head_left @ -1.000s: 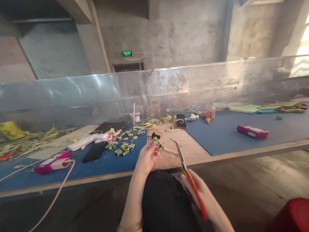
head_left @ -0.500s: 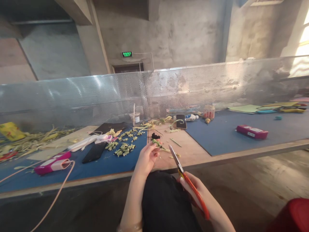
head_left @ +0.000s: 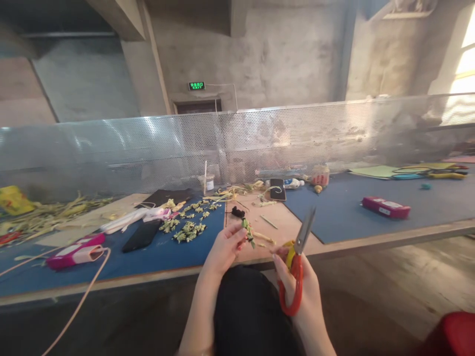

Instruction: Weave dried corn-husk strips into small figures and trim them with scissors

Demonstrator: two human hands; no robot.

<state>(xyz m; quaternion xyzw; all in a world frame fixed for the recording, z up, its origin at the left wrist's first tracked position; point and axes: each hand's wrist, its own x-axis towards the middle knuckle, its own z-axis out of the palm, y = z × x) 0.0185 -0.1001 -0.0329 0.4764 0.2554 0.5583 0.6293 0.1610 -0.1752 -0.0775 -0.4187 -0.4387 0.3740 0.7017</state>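
Observation:
My left hand pinches a small green knotted piece of plant strip between thumb and fingertips, just above the table's front edge. My right hand is closed on scissors with red and yellow handles. Their blades point up and slightly right, close together, apart from the green piece. Just beyond my left hand lies a small black bundle on the bare wood. Pale strips lie near the green piece. Left of it, small pale-green knotted pieces are piled on the blue mat.
A phone and plastic bottle lie at the back. A dark flat object and a magenta box with a cord are left; another magenta box is right. A perforated metal screen runs behind the table.
My right hand has turned the scissors from pointing up-left to up-right, away from the green piece. My left hand keeps its pinch, and more of the piece shows.

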